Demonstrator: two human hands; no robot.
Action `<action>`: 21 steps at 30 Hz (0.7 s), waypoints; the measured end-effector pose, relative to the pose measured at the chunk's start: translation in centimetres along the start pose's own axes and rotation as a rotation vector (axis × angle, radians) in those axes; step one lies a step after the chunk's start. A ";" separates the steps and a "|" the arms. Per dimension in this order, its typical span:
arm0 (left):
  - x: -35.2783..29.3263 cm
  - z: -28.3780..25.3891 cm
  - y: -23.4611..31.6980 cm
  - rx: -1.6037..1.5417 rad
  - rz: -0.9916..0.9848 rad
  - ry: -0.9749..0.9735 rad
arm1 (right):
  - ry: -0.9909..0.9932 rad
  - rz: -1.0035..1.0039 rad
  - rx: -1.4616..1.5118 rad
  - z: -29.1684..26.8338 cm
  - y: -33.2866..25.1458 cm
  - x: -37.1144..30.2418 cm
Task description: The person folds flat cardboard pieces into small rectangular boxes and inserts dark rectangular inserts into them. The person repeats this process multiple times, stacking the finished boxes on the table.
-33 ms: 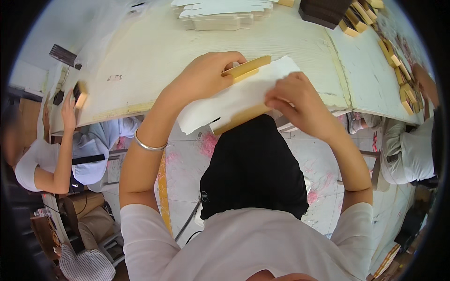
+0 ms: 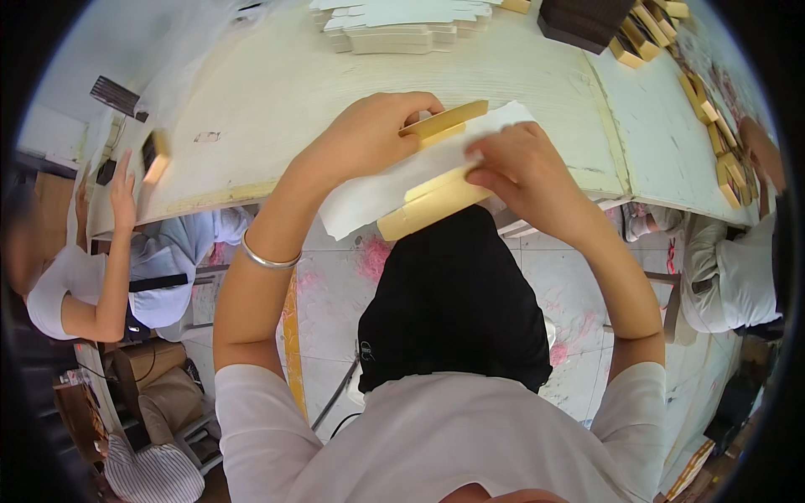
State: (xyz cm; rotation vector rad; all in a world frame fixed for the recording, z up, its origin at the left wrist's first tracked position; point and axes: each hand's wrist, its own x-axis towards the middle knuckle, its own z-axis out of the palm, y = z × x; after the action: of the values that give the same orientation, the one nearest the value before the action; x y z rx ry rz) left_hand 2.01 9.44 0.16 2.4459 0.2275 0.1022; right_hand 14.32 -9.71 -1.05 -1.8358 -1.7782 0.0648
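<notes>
A gold card carton blank [image 2: 440, 199] lies partly folded over a white paper sheet [image 2: 359, 201] at the table's near edge. Its far gold flap [image 2: 453, 120] stands up at an angle. My left hand [image 2: 377, 130] has its fingers curled round that flap's left end. At the near side, my right hand [image 2: 528, 172] is closed, thumb and fingers bent at the right end of the near gold panel. Its fingertips are slightly blurred. A silver bangle [image 2: 270, 258] circles my left forearm.
A stack of white card blanks [image 2: 390, 29] sits at the far side of the table [image 2: 277, 126]. Back right are a dark brown box [image 2: 583, 21] and several gold boxes [image 2: 646, 33]. At left a co-worker's hand [image 2: 123, 193] is beside a gold-and-black box [image 2: 154, 157]. Another person sits at right.
The near gold panel has turned so more of its gold face shows. My right hand has shifted slightly left. The co-worker's box at left has come away from their hand.
</notes>
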 end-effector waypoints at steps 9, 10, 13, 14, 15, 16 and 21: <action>-0.2 0.2 -0.8 -0.016 0.034 0.026 | 0.099 -0.506 -0.180 3.4 -0.7 -0.6; -0.2 0.2 -0.8 -0.010 0.036 0.025 | 0.057 -0.470 -0.165 3.4 -0.9 -0.4; -0.2 0.0 -0.6 0.015 0.029 0.011 | -0.125 -0.320 -0.080 2.4 -1.3 0.8; -0.3 0.0 -0.6 0.026 0.018 0.006 | -0.230 -0.247 -0.020 2.0 -1.0 2.2; -0.3 0.0 -0.7 0.026 0.031 0.016 | -0.333 -0.169 0.036 1.7 -0.9 3.3; -0.3 0.0 -0.9 0.028 0.047 0.029 | -0.362 -0.129 0.038 1.6 -1.2 4.3; -1.0 0.6 -1.7 -0.071 0.108 0.200 | -0.143 -0.399 -0.172 1.1 -1.1 4.8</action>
State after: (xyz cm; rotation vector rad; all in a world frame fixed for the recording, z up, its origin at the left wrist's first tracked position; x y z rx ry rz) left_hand 0.90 10.17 -1.40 2.3768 0.1764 0.3970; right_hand 13.40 -4.88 0.23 -1.5847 -2.2813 -0.1163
